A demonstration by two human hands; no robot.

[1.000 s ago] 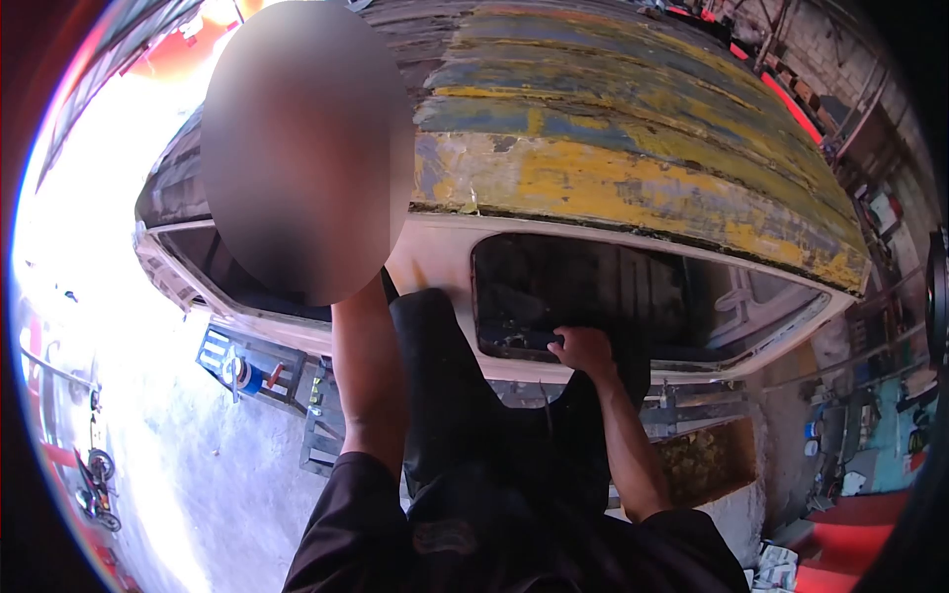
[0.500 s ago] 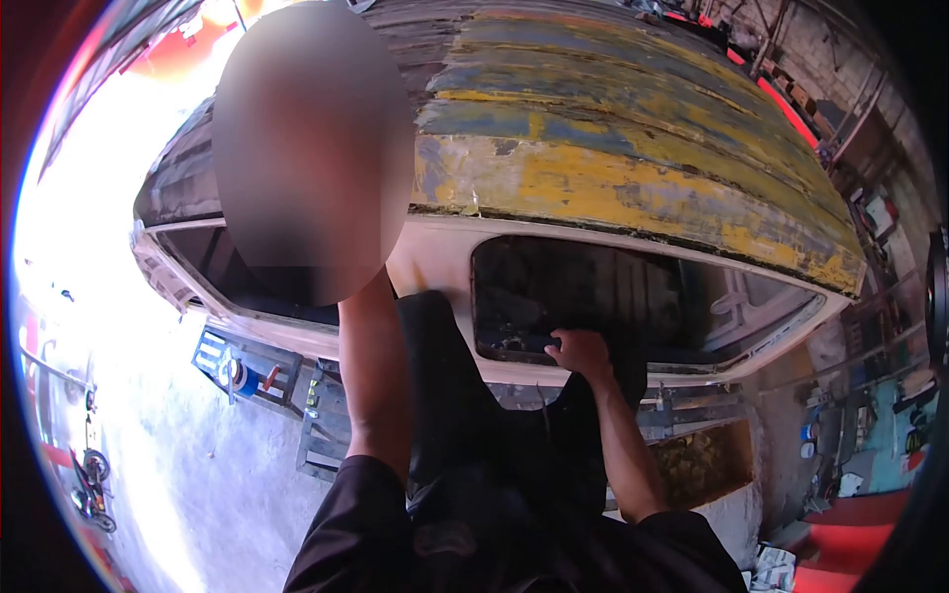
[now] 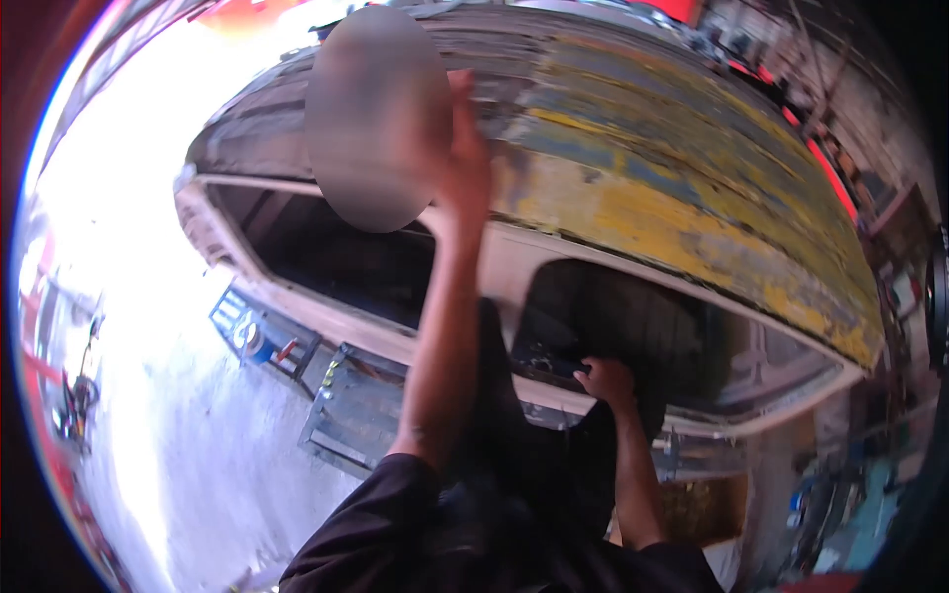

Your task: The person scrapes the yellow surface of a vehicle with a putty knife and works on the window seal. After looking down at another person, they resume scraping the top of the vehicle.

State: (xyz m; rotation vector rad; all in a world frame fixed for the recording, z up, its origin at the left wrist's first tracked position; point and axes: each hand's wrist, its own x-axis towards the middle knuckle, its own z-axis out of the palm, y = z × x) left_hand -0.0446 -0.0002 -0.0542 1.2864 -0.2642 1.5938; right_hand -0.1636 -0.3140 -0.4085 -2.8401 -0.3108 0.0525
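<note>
My left arm reaches up across the pale side of an old van (image 3: 509,259). Its hand, my left hand (image 3: 470,163), is at the edge of the roof (image 3: 633,212), whose yellow, blue and brown paint is worn and flaking. A grey blur hides most of the fingers and anything in them. Lower down, my right hand (image 3: 608,382) is at the bottom edge of the rear side window opening (image 3: 633,316). Its fingers are curled in; whether they grip the sill is hidden. My dark-clothed legs are close against the van's side.
A second window opening (image 3: 326,262) lies to the left. Below stand a dark metal bench (image 3: 356,415) and a stand with a blue can (image 3: 259,344). A box of brownish material (image 3: 707,504) sits at lower right. Tools and clutter line the right wall.
My view has tilted and shifted, so the van sits further right. My left hand has moved right along the roof edge, and part of it now shows beside the blur. The right hand stays at the window.
</note>
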